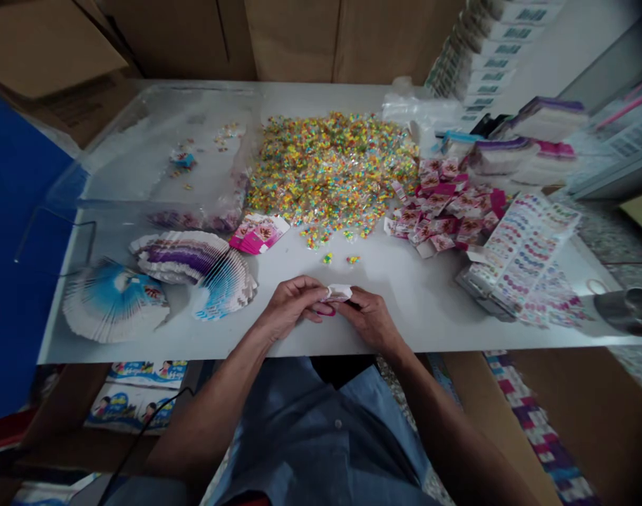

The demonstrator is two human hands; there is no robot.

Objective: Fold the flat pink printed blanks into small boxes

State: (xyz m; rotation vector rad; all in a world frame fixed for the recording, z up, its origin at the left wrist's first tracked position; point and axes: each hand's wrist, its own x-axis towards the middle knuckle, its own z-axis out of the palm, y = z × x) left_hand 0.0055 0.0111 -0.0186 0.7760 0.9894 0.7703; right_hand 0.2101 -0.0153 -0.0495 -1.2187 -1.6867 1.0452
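Left hand [292,306] and right hand [372,320] pinch one small folded card [340,291]; pink card packets [441,204] appear finished, multicoloured pieces [331,169] lie heaped.

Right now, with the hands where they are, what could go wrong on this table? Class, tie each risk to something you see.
Two small colourful clusters lie just beyond the white packet between left hand and right hand; a forward sweep might scatter them. The fanned cards beside the left forearm could be nudged out of order. The metal cup near the right end might get knocked over.
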